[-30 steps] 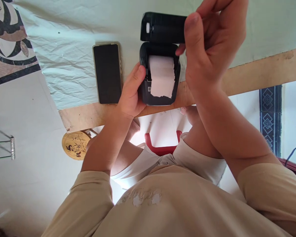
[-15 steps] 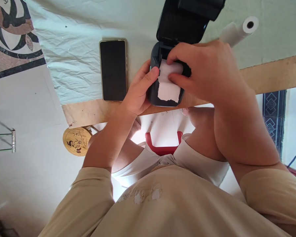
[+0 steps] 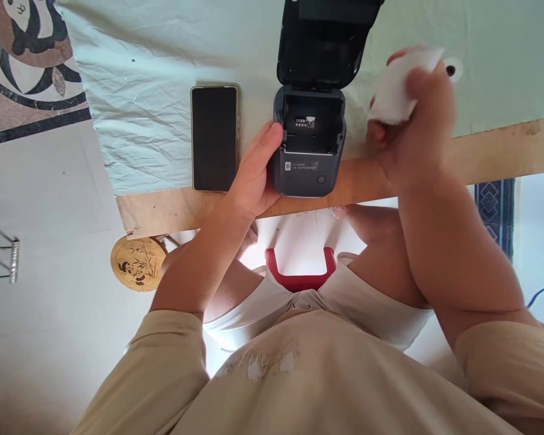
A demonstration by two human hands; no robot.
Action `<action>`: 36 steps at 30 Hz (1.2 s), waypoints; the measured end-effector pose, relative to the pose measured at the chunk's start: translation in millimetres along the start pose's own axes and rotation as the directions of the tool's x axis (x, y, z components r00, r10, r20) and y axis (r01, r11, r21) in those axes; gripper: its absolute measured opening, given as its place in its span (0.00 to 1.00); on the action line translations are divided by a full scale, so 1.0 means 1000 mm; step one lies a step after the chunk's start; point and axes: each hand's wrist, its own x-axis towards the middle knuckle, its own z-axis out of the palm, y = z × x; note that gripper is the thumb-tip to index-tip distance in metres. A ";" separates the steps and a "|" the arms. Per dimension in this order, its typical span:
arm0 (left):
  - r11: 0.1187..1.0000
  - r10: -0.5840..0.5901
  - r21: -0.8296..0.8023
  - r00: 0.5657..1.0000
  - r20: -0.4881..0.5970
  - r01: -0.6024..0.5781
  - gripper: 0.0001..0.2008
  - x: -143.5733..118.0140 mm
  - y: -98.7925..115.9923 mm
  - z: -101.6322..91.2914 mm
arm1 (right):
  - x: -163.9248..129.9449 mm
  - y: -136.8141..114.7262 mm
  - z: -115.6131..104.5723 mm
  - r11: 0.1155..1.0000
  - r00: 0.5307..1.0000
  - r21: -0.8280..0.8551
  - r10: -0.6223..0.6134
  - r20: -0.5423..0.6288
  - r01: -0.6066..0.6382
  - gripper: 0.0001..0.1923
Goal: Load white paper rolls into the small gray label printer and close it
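Left hand (image 3: 256,172) clasps printer (image 3: 306,172) over near edge of table (image 3: 503,150); right hand (image 3: 426,136), blurred, seems pinching paper (image 3: 393,89); gap of cloth (image 3: 359,115) between.

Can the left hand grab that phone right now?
Probably yes: the phone lies right beside the left hand, with nothing seen between them. But that hand holds the dark printer by its side, so it would likely need to let go first.

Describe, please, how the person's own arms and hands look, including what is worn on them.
The left hand and right hand are bare: no gloves, watch or bracelet can be seen. The left sleeve and right sleeve are tan, short and plain.
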 end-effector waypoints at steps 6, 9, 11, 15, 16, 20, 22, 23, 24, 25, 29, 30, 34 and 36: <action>0.997 0.074 -0.002 0.993 0.092 -0.074 0.15 0.000 -0.003 -0.001 | -0.010 0.013 -0.004 0.752 0.907 -0.529 -0.411 0.090 0.393 0.14; 0.996 0.086 -0.010 0.993 0.084 -0.086 0.15 0.002 -0.004 -0.001 | -0.009 0.012 -0.009 0.699 0.895 -0.578 -0.425 0.136 0.420 0.13; 0.997 0.072 -0.004 0.995 0.068 -0.072 0.15 0.002 -0.003 -0.001 | -0.007 0.011 -0.011 0.673 0.880 -0.584 -0.442 0.176 0.455 0.13; 0.998 0.056 0.010 0.993 0.103 -0.057 0.15 0.001 -0.002 -0.002 | -0.005 0.011 -0.013 0.610 0.894 -0.664 -0.385 0.228 0.432 0.16; 0.998 0.058 0.010 0.992 0.112 -0.060 0.15 0.001 -0.002 -0.003 | -0.005 0.012 -0.013 0.596 0.908 -0.692 -0.349 0.233 0.407 0.17; 0.999 0.051 0.010 0.993 0.104 -0.052 0.14 0.001 -0.002 -0.005 | -0.009 0.010 -0.018 0.577 0.882 -0.678 -0.396 0.254 0.455 0.29; 0.999 0.042 0.015 0.995 0.090 -0.043 0.14 0.002 -0.002 -0.005 | -0.010 0.006 -0.025 0.536 0.791 -0.628 -0.569 0.224 0.564 0.30; 0.999 0.042 0.019 0.995 0.087 -0.043 0.14 0.003 -0.002 -0.005 | -0.010 0.004 -0.030 0.487 0.723 -0.628 -0.665 0.185 0.608 0.27; 0.999 0.047 0.024 0.996 0.082 -0.049 0.14 0.003 -0.002 -0.005 | -0.008 0.003 -0.035 0.437 0.660 -0.646 -0.738 0.141 0.626 0.25; 0.998 0.051 0.031 0.996 0.078 -0.053 0.14 0.004 -0.002 -0.004 | -0.005 0.002 -0.040 0.402 0.619 -0.679 -0.779 0.098 0.614 0.24; 0.997 0.058 0.046 0.997 0.047 -0.060 0.14 0.004 -0.003 -0.002 | 0.007 0.008 -0.051 0.529 0.830 -0.750 -0.555 0.050 0.398 0.29; 0.998 0.056 0.041 0.997 0.045 -0.058 0.14 0.004 -0.003 -0.001 | 0.009 0.010 -0.051 0.563 0.885 -0.758 -0.464 0.040 0.330 0.31; 0.998 0.054 0.007 0.997 0.052 -0.055 0.15 0.004 -0.004 0.000 | 0.011 0.013 -0.048 0.579 0.915 -0.775 -0.403 -0.002 0.253 0.32; 0.998 0.056 0.003 0.997 0.053 -0.056 0.15 0.004 -0.004 0.000 | 0.010 0.011 -0.047 0.584 0.918 -0.778 -0.396 -0.025 0.231 0.32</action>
